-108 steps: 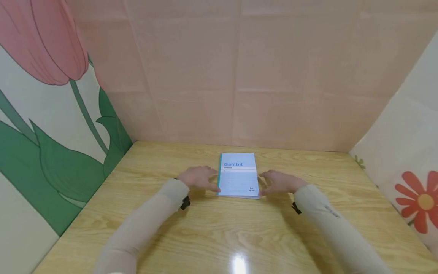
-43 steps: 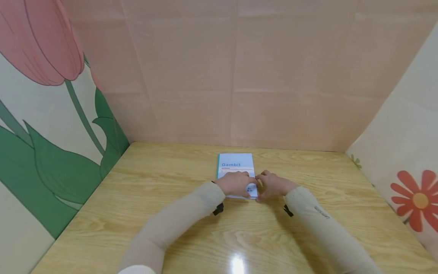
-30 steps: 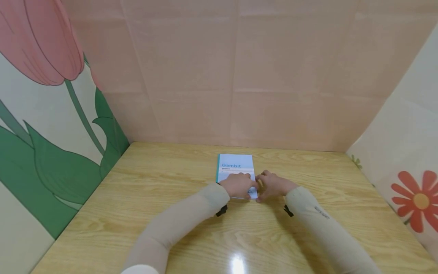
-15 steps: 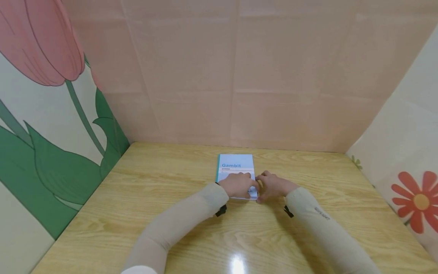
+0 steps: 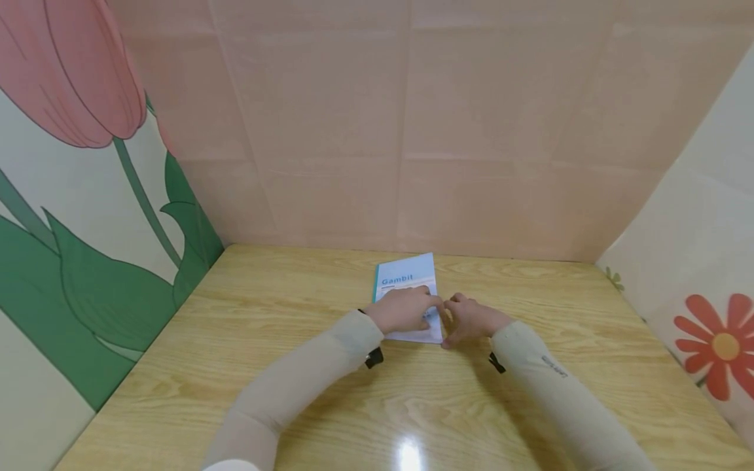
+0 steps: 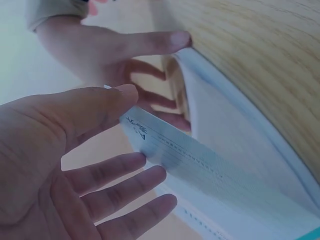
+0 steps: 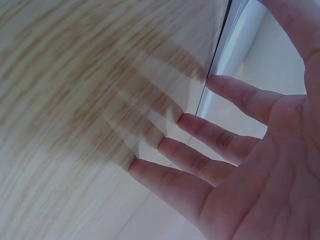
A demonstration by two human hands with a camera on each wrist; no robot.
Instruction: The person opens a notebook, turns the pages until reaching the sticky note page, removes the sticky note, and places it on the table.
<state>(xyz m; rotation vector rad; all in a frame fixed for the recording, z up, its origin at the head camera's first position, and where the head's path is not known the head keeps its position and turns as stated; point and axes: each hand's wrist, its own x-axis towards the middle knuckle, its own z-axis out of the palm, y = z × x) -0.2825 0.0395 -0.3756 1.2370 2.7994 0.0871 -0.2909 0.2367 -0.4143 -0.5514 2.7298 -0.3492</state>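
Note:
A white notebook (image 5: 406, 268) with "Gambit" on its front and a teal spine lies on the table in the head view. My left hand (image 5: 406, 309) pinches the lower right corner of its front cover (image 6: 175, 155) between thumb and forefinger. That cover tilts up, and pale pages (image 6: 230, 125) show beneath it in the left wrist view. Beside the right edge, my right hand (image 5: 471, 317) rests with fingers spread and touching the notebook. Its thumb (image 6: 177, 40) sits at the lower corner, and several fingertips (image 7: 170, 145) meet the tabletop in the right wrist view.
The wood-grain table (image 5: 283, 275) runs back to a pinkish sheet (image 5: 330, 131). Flower-printed panels stand at the left (image 5: 118, 275) and right (image 5: 707, 261). Black wrist straps (image 5: 374, 357) show under both sleeves.
Both hands first stood apart, one on each side of the notebook. The left hand reached across to the lower right corner and raised the cover. My right hand stayed at the edge.

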